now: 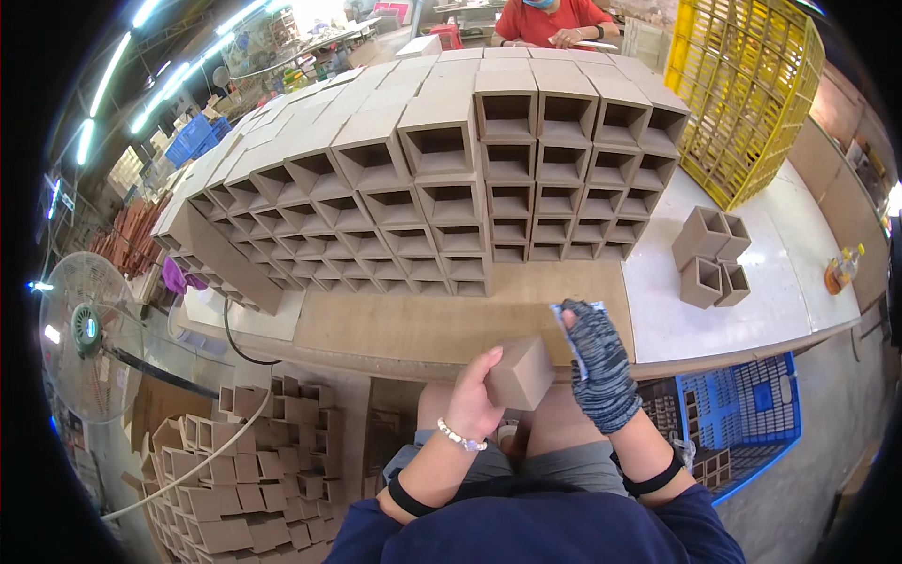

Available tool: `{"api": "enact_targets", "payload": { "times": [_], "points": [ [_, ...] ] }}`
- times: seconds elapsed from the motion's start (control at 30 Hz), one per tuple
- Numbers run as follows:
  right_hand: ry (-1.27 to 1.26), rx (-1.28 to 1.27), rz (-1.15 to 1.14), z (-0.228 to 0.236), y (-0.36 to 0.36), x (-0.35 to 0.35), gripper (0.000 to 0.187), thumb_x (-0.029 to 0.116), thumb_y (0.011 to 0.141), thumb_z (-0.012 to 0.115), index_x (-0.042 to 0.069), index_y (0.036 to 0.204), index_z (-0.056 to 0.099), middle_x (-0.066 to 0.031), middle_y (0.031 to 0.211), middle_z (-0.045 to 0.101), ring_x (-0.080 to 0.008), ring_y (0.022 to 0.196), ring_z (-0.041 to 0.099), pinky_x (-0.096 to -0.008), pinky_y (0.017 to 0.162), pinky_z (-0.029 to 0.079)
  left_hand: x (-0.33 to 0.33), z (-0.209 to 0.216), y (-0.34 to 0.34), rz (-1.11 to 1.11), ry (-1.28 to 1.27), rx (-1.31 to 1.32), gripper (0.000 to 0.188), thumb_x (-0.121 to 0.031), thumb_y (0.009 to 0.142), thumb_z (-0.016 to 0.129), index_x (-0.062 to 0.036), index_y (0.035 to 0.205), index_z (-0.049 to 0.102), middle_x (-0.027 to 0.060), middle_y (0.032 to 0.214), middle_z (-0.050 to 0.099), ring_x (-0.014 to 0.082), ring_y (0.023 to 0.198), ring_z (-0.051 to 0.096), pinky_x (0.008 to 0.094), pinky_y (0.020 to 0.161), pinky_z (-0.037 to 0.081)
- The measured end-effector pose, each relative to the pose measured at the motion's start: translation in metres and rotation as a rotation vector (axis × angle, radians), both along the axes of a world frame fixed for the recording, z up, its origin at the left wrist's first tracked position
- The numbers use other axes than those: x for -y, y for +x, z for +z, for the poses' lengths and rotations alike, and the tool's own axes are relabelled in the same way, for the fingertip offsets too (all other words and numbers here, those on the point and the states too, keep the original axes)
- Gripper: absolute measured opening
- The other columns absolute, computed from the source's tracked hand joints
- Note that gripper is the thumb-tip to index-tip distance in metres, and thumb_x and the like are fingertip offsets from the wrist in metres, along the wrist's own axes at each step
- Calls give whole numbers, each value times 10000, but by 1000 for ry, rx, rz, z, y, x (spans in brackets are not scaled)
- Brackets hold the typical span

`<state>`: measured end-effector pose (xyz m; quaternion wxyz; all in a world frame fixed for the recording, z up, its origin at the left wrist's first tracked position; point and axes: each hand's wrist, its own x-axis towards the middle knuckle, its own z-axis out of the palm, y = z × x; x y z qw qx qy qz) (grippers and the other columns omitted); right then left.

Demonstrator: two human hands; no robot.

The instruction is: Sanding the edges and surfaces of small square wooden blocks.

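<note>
The left hand [467, 406] grasps a small cardboard box [520, 373]; the gloved right hand [597, 362], just beside it, pinches a sandpaper scrap [575, 331]. Pressing hard could probably twist the box loose

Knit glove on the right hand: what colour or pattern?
Mottled grey-and-black knit glove, fingerless; clearest in the head view.

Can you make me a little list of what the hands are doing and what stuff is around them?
left hand: bare, holds a small brown box
right hand: in a grey glove, beside the box, pinching a small pale scrap
table: big stack of open brown boxes
four loose boxes: right side of table
yellow crate: far right
fan: left
</note>
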<state>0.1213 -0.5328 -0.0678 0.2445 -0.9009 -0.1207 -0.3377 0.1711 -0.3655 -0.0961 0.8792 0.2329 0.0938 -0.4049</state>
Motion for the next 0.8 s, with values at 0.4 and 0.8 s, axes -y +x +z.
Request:
{"api": "enact_targets", "payload": {
  "times": [0.4, 0.8],
  "points": [
    [-239, -147, 42, 13, 6, 8, 321, 104, 779, 495, 68, 1098, 509, -115, 1049, 554, -290, 1022, 508, -468, 898, 365, -2, 5, -12, 246, 347, 508, 279, -152, 795, 479, 58, 961, 559, 97, 915, 602, 172, 839, 570, 290, 750, 441],
    [-371, -103, 213, 44, -16, -25, 350, 127, 753, 493, 49, 1094, 521, -149, 1058, 543, -269, 1008, 513, -424, 929, 355, -10, -8, -11, 199, 262, 515, 278, -138, 795, 490, 59, 979, 557, 98, 945, 600, 161, 852, 571, 284, 765, 442]
  ]
}}
